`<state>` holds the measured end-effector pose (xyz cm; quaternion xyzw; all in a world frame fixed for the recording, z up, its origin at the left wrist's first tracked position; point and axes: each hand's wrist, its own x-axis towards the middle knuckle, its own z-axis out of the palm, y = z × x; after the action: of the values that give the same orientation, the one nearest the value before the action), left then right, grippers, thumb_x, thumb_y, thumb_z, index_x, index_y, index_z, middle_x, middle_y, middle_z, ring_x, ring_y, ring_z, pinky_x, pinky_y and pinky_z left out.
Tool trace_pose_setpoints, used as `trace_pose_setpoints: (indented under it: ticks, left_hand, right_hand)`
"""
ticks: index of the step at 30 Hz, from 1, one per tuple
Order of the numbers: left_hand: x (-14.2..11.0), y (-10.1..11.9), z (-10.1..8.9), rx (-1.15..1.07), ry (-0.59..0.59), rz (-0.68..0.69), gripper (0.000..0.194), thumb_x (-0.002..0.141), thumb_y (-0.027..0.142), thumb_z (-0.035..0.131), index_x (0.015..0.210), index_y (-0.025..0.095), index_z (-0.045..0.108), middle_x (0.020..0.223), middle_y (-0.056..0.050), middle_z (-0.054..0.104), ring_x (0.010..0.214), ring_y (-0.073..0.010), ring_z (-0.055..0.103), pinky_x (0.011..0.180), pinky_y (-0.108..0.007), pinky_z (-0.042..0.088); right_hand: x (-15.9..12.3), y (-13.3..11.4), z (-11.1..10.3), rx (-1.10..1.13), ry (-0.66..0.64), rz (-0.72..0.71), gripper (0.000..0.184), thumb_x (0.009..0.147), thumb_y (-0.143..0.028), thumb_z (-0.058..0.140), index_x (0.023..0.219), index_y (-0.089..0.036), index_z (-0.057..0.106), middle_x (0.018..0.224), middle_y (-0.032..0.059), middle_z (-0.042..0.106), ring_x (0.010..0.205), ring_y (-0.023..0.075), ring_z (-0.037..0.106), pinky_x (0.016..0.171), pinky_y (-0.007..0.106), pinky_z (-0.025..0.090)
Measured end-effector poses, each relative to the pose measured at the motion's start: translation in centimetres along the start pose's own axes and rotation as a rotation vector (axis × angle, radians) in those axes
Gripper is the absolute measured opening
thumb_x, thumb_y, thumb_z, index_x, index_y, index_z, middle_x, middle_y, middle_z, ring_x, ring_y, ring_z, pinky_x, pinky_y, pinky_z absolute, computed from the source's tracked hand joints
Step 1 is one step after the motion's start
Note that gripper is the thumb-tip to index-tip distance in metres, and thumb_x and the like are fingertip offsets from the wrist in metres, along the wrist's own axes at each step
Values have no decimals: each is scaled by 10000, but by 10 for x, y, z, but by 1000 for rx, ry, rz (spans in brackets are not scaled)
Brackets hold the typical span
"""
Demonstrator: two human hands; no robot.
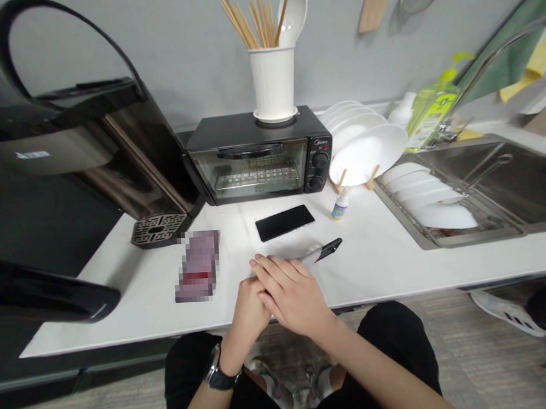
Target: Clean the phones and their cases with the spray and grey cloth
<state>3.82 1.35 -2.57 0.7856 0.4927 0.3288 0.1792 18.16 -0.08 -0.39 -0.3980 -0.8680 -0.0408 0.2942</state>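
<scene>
My right hand (293,289) lies across my left hand (251,306) at the front edge of the white counter, its fingers stretched out over it. The left wrist wears a dark watch, and that hand's fingers are mostly hidden under the right. Just behind my hands lies what looks like a knife (329,250), its black handle pointing right and its pale blade partly covered by the hands. Farther back rests a black phone (285,222). To the left, a pixelated purple flat object (196,266) lies apart from both hands. A small white bottle (339,206) stands at the right.
A toaster oven (257,162) carries a white cup (273,79) of chopsticks and a spoon. Left stands a large dark dispenser (156,156). White plates (368,153) lean in a rack beside the sink (504,174), which holds bowls (438,205). A green soap bottle (433,110) is behind.
</scene>
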Motion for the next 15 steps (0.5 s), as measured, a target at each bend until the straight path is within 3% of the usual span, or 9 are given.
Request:
trace_pose_setpoints:
  ticks: [3, 6, 9, 12, 15]
  left_hand:
    - [1, 1, -3, -30, -31, -24, 251, 900, 134, 515, 738, 164, 705, 673, -63, 746, 574, -183, 664, 565, -256, 449]
    - [4, 2, -3, -86, -44, -106, 257, 1000, 292, 565, 923, 162, 773, 729, -42, 777, 596, -176, 688, 566, -241, 458]
    - [6, 4, -2, -113, -49, -122, 273, 1021, 346, 582, 1064, 175, 791, 774, -35, 799, 600, -169, 697, 576, -232, 473]
    - [6, 6, -1, -108, -52, -93, 272, 1024, 327, 578, 1092, 177, 794, 762, -36, 795, 584, -162, 686, 588, -228, 486]
    - [6, 7, 0, -107, -44, -56, 259, 1019, 273, 557, 1088, 171, 785, 801, -48, 801, 612, -160, 695, 630, -231, 509]
  right_hand:
    - [-5, 35, -13, -65, 8, -3, 486, 1099, -417, 406, 1440, -106, 559, 1203, 124, 732, 1025, 259, 607, 887, 399, 406]
    - [-9, 74, -26, -132, 47, 79, 402, 1100, -396, 398, 1096, -142, 709, 920, 86, 725, 858, 246, 586, 802, 394, 383]
    - [-14, 100, -37, -199, 55, 158, 412, 1093, -323, 386, 852, -185, 689, 772, 57, 673, 756, 227, 549, 738, 387, 352]
    - [-14, 97, -37, -179, 129, 249, 391, 1072, -247, 382, 833, -185, 685, 789, 60, 692, 799, 228, 579, 787, 388, 378]
    - [-4, 67, -23, -85, 230, 314, 344, 1052, -195, 387, 942, -161, 711, 952, 89, 747, 987, 247, 628, 951, 405, 402]
